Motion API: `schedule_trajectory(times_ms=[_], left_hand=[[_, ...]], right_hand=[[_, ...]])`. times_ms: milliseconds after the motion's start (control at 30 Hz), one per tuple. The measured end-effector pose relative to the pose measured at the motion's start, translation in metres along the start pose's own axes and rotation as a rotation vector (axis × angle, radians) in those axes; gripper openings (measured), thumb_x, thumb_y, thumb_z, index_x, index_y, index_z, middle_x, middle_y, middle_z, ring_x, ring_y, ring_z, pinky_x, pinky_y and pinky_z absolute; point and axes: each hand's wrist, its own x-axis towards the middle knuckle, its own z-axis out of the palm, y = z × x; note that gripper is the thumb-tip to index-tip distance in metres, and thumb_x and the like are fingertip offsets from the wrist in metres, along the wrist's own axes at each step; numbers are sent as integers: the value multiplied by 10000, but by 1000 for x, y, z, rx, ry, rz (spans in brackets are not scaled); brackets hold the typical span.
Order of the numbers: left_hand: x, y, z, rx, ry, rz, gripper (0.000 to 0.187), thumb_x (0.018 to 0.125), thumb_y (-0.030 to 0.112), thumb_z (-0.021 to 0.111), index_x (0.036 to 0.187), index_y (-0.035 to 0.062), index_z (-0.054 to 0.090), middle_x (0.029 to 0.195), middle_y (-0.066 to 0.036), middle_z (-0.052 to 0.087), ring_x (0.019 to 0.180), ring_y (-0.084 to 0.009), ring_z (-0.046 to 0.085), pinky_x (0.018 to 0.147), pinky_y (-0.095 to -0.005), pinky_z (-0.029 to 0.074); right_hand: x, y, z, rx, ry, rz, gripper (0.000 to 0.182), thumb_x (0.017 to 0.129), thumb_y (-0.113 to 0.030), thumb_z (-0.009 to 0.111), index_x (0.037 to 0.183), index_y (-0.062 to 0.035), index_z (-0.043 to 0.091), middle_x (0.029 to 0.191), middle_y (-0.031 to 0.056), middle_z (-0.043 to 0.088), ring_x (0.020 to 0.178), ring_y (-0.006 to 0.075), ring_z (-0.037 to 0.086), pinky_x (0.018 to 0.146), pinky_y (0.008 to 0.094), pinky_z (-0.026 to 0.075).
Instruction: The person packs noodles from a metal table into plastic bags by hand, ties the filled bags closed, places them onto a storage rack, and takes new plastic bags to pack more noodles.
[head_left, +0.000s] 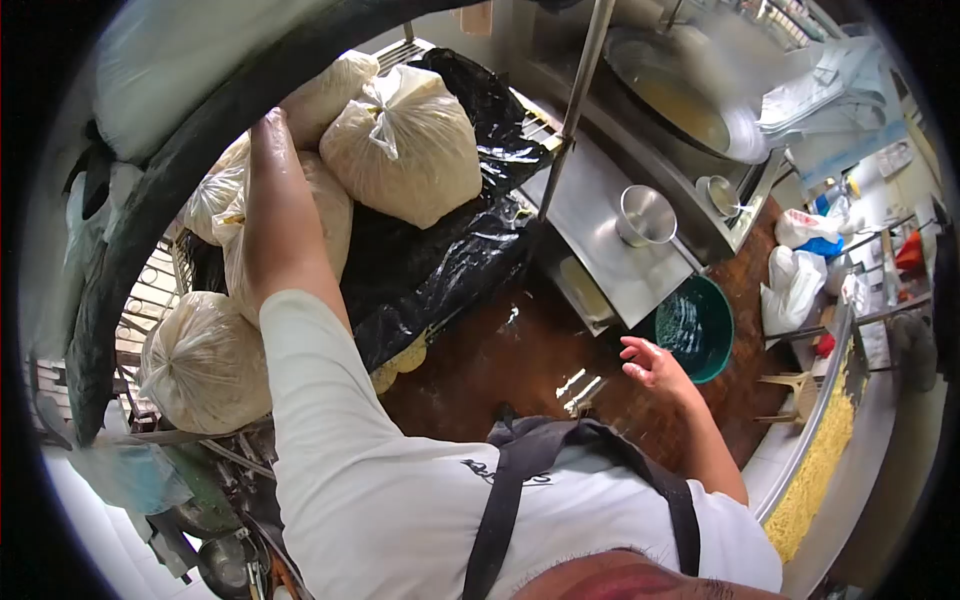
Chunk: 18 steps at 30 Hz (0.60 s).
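My left arm reaches up among several tied clear plastic bags with pale contents. My left hand [268, 120] is at the top of the arm, beside a bag [325, 95], mostly cut off by the dark edge in front, so its fingers do not show. A large knotted bag [405, 150] sits to its right on black plastic sheeting [430, 270]. Another bag [205, 365] lies lower left. My right hand [648, 362] is held in the air over the wet floor, just left of a green basin [695, 330], fingers apart and slightly bent, holding nothing.
A steel bowl [646, 216] stands on a metal counter [590, 180]. Beyond is a large wok [665, 95] with liquid. White bags [793, 285] and a small stool [795, 397] are at the right, near a long tray of yellow noodles [815, 480]. A metal pole [580, 100] rises ahead.
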Motion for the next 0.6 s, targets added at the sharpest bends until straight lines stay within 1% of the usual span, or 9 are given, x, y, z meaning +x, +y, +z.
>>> schedule_trajectory(times_ms=[67, 167, 200, 300, 333, 467, 500, 567, 600], left_hand=[[1, -6, -3, 24, 10, 3, 232, 889, 68, 534, 1096, 4, 617, 1049, -149, 655, 936, -301, 644, 848, -457, 534], [7, -12, -7, 64, 34, -7, 246, 887, 78, 539, 1109, 3, 614, 1059, -149, 652, 936, -300, 645, 841, -460, 537], [8, -13, -9, 80, 39, -9, 250, 887, 81, 541, 1113, 2, 613, 1062, -149, 651, 936, -300, 646, 838, -461, 538], [12, -13, -11, 130, 66, -14, 265, 885, 91, 547, 1126, 1, 610, 1072, -149, 649, 935, -299, 647, 831, -464, 541], [15, -13, -11, 153, 77, -16, 270, 884, 94, 549, 1131, 1, 609, 1075, -149, 648, 935, -298, 647, 829, -465, 542], [24, -24, -36, 301, 138, -9, 291, 882, 107, 557, 1148, -1, 604, 1088, -150, 644, 935, -297, 649, 819, -469, 547], [27, -30, -41, 362, 132, 2, 296, 882, 111, 559, 1153, -1, 603, 1091, -150, 643, 934, -296, 649, 816, -470, 548], [51, -43, -51, 612, 50, 43, 319, 899, 131, 539, 1192, 23, 600, 1068, -87, 634, 955, -225, 617, 798, -379, 529], [60, -49, -50, 739, 6, 62, 330, 907, 141, 529, 1212, 35, 598, 1057, -56, 629, 965, -190, 601, 789, -334, 520]], right_hand=[[4, -16, -5, -25, 1, 15, 480, 890, -75, 677, 1342, -81, 518, 1104, 87, 641, 948, 159, 628, 865, 298, 514], [11, -25, -17, -36, 1, -15, 467, 897, -88, 672, 1340, -78, 524, 1103, 86, 641, 953, 159, 627, 864, 300, 512], [12, -31, -21, -59, 4, -26, 451, 901, -100, 669, 1329, -65, 533, 1090, 83, 639, 957, 163, 627, 863, 304, 512], [18, -25, -37, -1, -32, -29, 445, 899, -104, 673, 1320, -53, 538, 1090, 89, 639, 955, 169, 628, 859, 306, 513], [20, -24, -45, -23, -44, -45, 436, 897, -101, 674, 1311, -48, 547, 1078, 94, 646, 943, 168, 625, 858, 305, 511], [33, 1, -86, -82, -78, -56, 419, 896, -100, 674, 1294, -48, 557, 1039, 93, 663, 922, 168, 630, 865, 304, 511], [39, 15, -96, -39, -82, -65, 418, 894, -99, 675, 1292, -50, 558, 1041, 95, 665, 922, 171, 633, 865, 307, 512], [56, 44, -112, 49, -98, -98, 416, 891, -97, 675, 1289, -54, 561, 1046, 98, 668, 924, 179, 638, 865, 311, 515], [62, 42, -121, -21, -116, -120, 417, 886, -87, 675, 1287, -62, 564, 1048, 100, 669, 935, 185, 641, 864, 315, 517]])
